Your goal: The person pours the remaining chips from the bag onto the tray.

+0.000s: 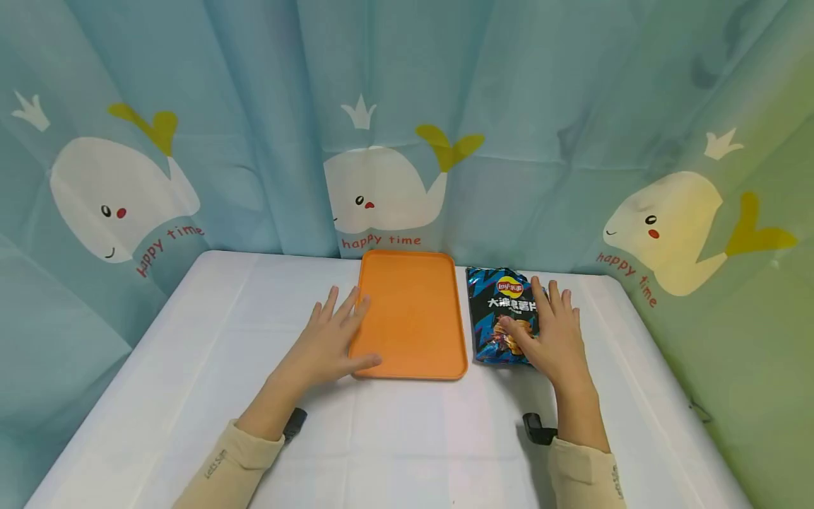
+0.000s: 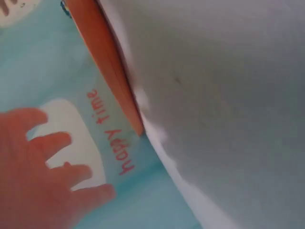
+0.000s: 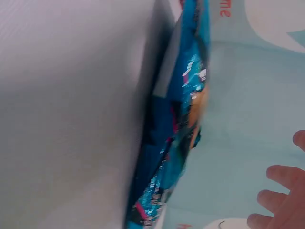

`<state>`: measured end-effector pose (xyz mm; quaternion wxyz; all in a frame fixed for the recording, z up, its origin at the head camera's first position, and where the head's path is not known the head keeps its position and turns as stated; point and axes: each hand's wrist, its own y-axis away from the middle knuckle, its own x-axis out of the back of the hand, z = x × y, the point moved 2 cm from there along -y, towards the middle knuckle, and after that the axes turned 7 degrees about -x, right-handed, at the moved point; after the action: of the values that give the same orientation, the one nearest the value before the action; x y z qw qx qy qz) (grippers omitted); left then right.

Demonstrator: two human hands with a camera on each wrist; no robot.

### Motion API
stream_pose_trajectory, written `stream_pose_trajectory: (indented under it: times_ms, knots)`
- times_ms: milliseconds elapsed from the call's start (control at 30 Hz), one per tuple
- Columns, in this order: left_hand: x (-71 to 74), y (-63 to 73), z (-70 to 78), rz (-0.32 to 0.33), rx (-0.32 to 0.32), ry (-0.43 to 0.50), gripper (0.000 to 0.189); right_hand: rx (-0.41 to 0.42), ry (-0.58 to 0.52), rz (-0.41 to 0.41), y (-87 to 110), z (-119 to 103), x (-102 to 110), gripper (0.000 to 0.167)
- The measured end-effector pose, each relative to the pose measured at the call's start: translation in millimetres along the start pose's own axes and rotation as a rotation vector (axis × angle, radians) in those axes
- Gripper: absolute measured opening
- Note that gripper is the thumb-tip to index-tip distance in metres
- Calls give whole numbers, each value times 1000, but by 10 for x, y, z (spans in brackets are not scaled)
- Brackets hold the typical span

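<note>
Tray (image 1: 413, 322), orange and rimmed, is lying on the white table (image 1: 210, 346) in the head view; the left hand (image 1: 327, 343) is hovering open over its left edge, wide room spreading leftward. The chip packet (image 1: 499, 311) is lying right of the tray, a narrow strip parting them; the right hand (image 1: 557, 343) is hovering, fingers spread, above its farther side. Left wrist view: a gap is separating hand from tray edge. Right wrist view: the hand is hanging apart from the packet.

"What sort of place is this?"
"A curtained-off tabletop nook; home or studio, I can't tell. Whale-print curtains (image 1: 267, 85) fill the frame's top and both sides, around a white-topped table (image 1: 413, 452) at lower centre."
</note>
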<state>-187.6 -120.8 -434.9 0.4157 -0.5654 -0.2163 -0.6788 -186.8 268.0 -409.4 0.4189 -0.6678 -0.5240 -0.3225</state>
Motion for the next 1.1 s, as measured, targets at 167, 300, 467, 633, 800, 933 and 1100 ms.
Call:
stream_pose_trajectory:
  times_ms: [167, 300, 467, 633, 800, 933, 1100]
  knots:
    - [-55, 34, 42, -49, -3, 27, 104, -55, 6, -73, 29, 121, -24, 90]
    - [-70, 67, 48, -119, 16, 34, 104, -87, 9, -113, 33, 201, -4, 91]
    - [-70, 80, 63, -211, 64, 69, 102, -128, 19, -172, 4, 232, -14, 96]
    - [-81, 86, 65, -272, 119, 76, 98, -158, 20, -220, -15, 250, -42, 96]
    - [-82, 94, 51, -302, 182, 78, 101, -178, 30, -233, -29, 269, -83, 93]
    - [-75, 103, 42, -344, 246, 76, 106, -245, 53, -282, -41, 284, -124, 96]
    - [-61, 114, 42, -380, 305, 66, 109, -345, 77, -372, -39, 320, -166, 100]
